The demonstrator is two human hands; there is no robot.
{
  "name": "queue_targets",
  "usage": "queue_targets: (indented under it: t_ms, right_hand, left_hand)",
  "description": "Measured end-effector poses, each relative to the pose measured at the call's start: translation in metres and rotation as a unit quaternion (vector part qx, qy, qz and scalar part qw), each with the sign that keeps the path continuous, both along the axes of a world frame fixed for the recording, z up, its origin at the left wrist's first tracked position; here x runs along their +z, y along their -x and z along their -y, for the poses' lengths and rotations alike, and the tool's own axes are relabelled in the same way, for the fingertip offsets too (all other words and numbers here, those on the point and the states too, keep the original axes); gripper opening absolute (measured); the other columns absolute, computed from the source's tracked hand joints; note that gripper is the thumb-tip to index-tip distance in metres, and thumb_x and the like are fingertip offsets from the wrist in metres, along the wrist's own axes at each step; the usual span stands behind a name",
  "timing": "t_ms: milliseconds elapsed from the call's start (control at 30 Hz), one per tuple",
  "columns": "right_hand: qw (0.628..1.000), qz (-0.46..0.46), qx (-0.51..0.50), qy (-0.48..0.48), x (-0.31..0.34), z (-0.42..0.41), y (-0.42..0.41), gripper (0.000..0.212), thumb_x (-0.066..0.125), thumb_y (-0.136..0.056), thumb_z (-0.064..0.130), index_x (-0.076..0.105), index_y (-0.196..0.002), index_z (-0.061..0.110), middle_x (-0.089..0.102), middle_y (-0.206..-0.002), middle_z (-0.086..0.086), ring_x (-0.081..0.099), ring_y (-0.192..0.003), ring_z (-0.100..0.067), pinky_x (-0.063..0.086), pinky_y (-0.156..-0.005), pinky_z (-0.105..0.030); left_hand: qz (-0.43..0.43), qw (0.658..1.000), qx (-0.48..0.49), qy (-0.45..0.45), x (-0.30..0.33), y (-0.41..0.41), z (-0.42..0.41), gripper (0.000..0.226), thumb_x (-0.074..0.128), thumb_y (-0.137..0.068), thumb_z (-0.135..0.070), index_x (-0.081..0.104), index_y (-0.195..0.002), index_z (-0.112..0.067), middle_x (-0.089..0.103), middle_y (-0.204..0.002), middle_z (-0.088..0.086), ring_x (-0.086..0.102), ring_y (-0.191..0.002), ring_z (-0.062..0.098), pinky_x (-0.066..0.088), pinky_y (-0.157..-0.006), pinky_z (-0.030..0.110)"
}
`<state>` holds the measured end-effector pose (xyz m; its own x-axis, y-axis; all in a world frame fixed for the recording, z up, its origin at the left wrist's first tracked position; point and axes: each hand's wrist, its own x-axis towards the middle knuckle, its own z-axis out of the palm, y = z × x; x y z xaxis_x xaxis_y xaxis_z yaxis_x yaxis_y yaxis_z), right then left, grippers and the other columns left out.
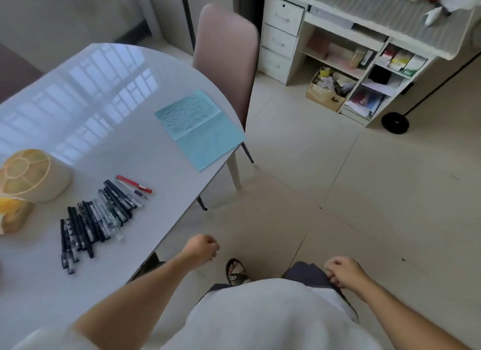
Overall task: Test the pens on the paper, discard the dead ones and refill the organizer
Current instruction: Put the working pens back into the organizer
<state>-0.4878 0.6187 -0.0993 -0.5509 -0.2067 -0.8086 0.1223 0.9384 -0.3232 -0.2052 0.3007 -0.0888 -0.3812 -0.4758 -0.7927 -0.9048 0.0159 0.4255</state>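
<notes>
Floor (338,180): pale tiles, filling the right and centre of the view, open between table and desk. Table (104,110): glossy white top with a rounded edge, reflecting window panes, occupying the left half; its curved rim runs from the chair down to the person's left forearm. Desk unit (338,37): white, upper right, with three drawers, open shelves of papers and a cardboard box (325,94) on the floor beneath. Chair (223,50): pink, pushed in at the table's far edge. Lamp base (395,123): black disc on the floor by the desk's corner. Paper (200,128): light blue sheet, creased across the middle, marked with dark test strokes on its far half, one corner overhanging the table rim. Organizer (31,175): cream, cylindrical, divided into compartments, lying tipped near the left edge of the view. Pens (96,219): a fanned row of dark ones on the table near the person, with a red pen (134,184) at the far end. Left hand (201,248): loosely curled, holding nothing, off the table rim above the floor. Right hand (343,271): fingers curled in, empty, beside the person's waist.
</notes>
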Motion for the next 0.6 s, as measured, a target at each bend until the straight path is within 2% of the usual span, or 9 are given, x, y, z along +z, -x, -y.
queue_targets:
  t_ms: [200,300,433,600]
  right_hand:
    - [0.992,0.013,0.117,0.041,0.001,0.126,0.060,0.016,0.058,-0.096,0.007,0.071,-0.087,0.004,0.071,-0.073,-0.010,0.060,-0.062,-0.023,0.050,-0.061,-0.035]
    - [0.977,0.019,0.204,0.058,-0.005,0.196,0.092,0.014,0.059,-0.097,0.009,0.071,-0.089,0.006,0.075,-0.081,-0.013,0.064,-0.067,-0.024,0.053,-0.068,-0.037]
    - [0.952,0.039,0.291,0.086,-0.007,0.296,0.126,0.014,0.060,-0.098,0.004,0.070,-0.089,0.007,0.073,-0.082,-0.015,0.062,-0.069,-0.025,0.050,-0.072,-0.037]
    - [0.910,0.066,0.380,0.154,0.007,0.414,0.147,0.006,0.066,-0.097,0.009,0.071,-0.100,0.011,0.076,-0.085,-0.009,0.067,-0.070,-0.021,0.058,-0.079,-0.041]
  left_hand:
    - [-0.062,0.995,0.079,0.010,0.009,0.038,0.046,0.015,0.059,-0.091,-0.026,0.070,-0.086,-0.017,0.074,-0.080,-0.001,0.063,-0.059,0.006,0.046,-0.053,0.015]
    - [-0.049,0.989,0.138,0.010,0.008,0.032,0.062,0.015,0.059,-0.092,-0.027,0.071,-0.087,-0.018,0.074,-0.080,-0.003,0.065,-0.060,0.004,0.048,-0.056,0.016]
    - [-0.014,0.969,0.244,0.028,0.012,0.015,0.067,0.017,0.060,-0.090,-0.027,0.071,-0.083,-0.016,0.074,-0.077,-0.001,0.070,-0.071,0.015,0.058,-0.069,0.033]
    - [0.017,0.933,0.355,0.057,0.025,0.012,0.065,0.017,0.059,-0.094,-0.031,0.070,-0.085,-0.021,0.073,-0.079,-0.002,0.069,-0.073,0.012,0.055,-0.067,0.027]
